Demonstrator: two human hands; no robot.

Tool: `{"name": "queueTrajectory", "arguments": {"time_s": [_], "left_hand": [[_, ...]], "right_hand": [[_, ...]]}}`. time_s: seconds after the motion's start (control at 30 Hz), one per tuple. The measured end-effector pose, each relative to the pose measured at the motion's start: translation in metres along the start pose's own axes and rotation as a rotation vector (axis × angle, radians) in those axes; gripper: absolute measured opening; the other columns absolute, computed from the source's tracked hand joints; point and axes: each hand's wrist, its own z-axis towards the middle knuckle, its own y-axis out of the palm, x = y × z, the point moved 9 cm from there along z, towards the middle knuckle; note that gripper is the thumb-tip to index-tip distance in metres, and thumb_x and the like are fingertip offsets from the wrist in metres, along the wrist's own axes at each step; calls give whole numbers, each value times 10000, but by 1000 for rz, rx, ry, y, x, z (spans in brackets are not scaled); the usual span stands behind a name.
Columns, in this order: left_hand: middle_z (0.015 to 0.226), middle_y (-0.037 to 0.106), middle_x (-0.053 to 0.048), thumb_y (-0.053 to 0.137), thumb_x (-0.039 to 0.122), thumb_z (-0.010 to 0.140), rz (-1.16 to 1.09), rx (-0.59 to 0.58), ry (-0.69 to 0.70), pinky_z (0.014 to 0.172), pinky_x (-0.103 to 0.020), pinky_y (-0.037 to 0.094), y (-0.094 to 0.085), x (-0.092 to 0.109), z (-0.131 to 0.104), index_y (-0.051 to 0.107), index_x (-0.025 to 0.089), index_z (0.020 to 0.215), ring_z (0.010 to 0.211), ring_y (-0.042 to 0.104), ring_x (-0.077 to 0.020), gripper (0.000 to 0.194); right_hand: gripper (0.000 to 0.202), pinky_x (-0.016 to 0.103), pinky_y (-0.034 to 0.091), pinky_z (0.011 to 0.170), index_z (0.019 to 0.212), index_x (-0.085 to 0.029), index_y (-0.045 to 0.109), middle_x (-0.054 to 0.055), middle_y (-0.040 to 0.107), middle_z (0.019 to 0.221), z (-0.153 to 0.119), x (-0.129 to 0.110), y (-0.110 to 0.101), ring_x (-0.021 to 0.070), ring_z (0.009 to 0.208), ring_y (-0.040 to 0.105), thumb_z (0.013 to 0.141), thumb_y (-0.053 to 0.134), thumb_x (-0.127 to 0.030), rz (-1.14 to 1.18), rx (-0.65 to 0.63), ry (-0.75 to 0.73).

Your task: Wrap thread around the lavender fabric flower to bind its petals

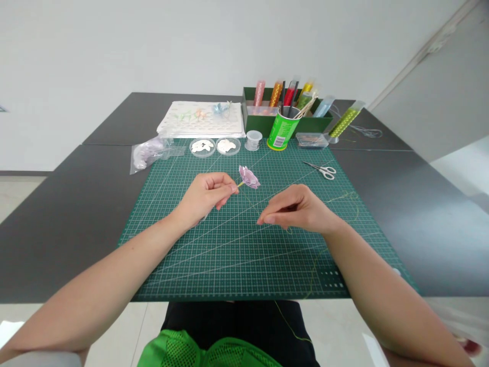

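Observation:
Pinched in my left hand (212,193) is the stem of a pale purple artificial flower (249,177), whose head points to the right. A short green-yellow stretch of stem shows between fingertips and petals. My right hand (292,209) is closed, thumb against fingers, on a thin green thread (252,202) that runs toward the flower's stem. Loose thread curls below the right fingers and trails over the right side of the green cutting mat (229,260), then down past its front edge. Both hands are above the mat.
White-handled scissors (326,172) lie right. Behind are two dishes of white pieces (202,147), a stack of small round containers (253,140), a green can (283,130) and a dark green box (252,123) with thread spools. A plastic bag (147,153) lies left.

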Motion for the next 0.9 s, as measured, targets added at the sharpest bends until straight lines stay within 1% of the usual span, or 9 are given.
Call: {"name": "queueTrajectory", "arguments": {"time_s": [0.1, 0.2, 0.37, 0.43, 0.57, 0.63, 0.7, 0.8, 0.9], "left_hand": [[458, 497, 65, 663, 297, 787, 103, -9, -54, 439, -183, 323, 3, -6, -1, 680, 156, 725, 415, 414, -66, 156], [465, 504, 66, 655, 287, 794, 236, -41, -90, 432, -181, 304, 9, -9, -3, 671, 160, 712, 418, 415, -67, 152], [503, 509, 69, 639, 237, 812, 384, -124, -64, 448, -176, 288, 22, -10, -8, 669, 166, 686, 452, 398, -58, 148], [507, 506, 71, 638, 247, 826, 387, -169, -68, 446, -179, 286, 27, -12, -11, 658, 167, 684, 451, 391, -58, 164], [502, 492, 76, 627, 243, 829, 390, -236, -62, 451, -183, 294, 36, -12, -14, 659, 163, 689, 451, 380, -58, 164], [500, 490, 78, 624, 220, 813, 409, -263, -43, 462, -184, 307, 39, -9, -15, 670, 161, 696, 455, 385, -58, 139], [500, 492, 78, 623, 210, 804, 425, -282, -22, 472, -183, 317, 41, -6, -16, 672, 159, 696, 462, 393, -57, 129], [508, 512, 74, 620, 211, 805, 426, -301, -13, 480, -181, 330, 41, -3, -18, 675, 161, 704, 471, 413, -59, 125], [542, 576, 59, 633, 218, 808, 410, -343, -19, 495, -183, 361, 43, -3, -20, 696, 166, 740, 492, 467, -70, 107]], "right_hand": [[131, 224, 280, 406, 893, -127, 850, 36, 722, 608, 0, -3, 3, 62, 443, 445, 864, 791, -239, 6, -9, -6], [171, 241, 208, 392, 937, -130, 853, 3, 650, 533, -1, -3, 3, 50, 421, 342, 872, 786, -273, 8, 1, 9], [226, 251, 232, 397, 967, -175, 857, 15, 685, 592, -4, -4, -7, 61, 432, 365, 888, 771, -368, 14, 122, 0], [239, 251, 265, 400, 973, -192, 860, 23, 706, 614, -4, -2, -12, 72, 437, 405, 887, 771, -396, 5, 177, 10], [210, 251, 419, 458, 998, -225, 858, 46, 782, 718, -5, 2, -21, 131, 541, 605, 869, 790, -376, -42, 308, 21], [165, 255, 506, 528, 987, -244, 858, 49, 816, 797, -5, 4, -26, 161, 637, 694, 865, 792, -332, -57, 374, 25], [129, 271, 580, 636, 960, -258, 859, 50, 835, 905, -3, 6, -29, 190, 764, 758, 863, 784, -296, -58, 421, 32], [126, 313, 624, 774, 951, -263, 857, 51, 834, 998, -1, 12, -30, 217, 895, 784, 869, 765, -290, -55, 432, 64], [152, 325, 622, 805, 965, -246, 855, 59, 832, 1004, 2, 18, -29, 224, 918, 783, 875, 753, -315, -58, 404, 102]]}}
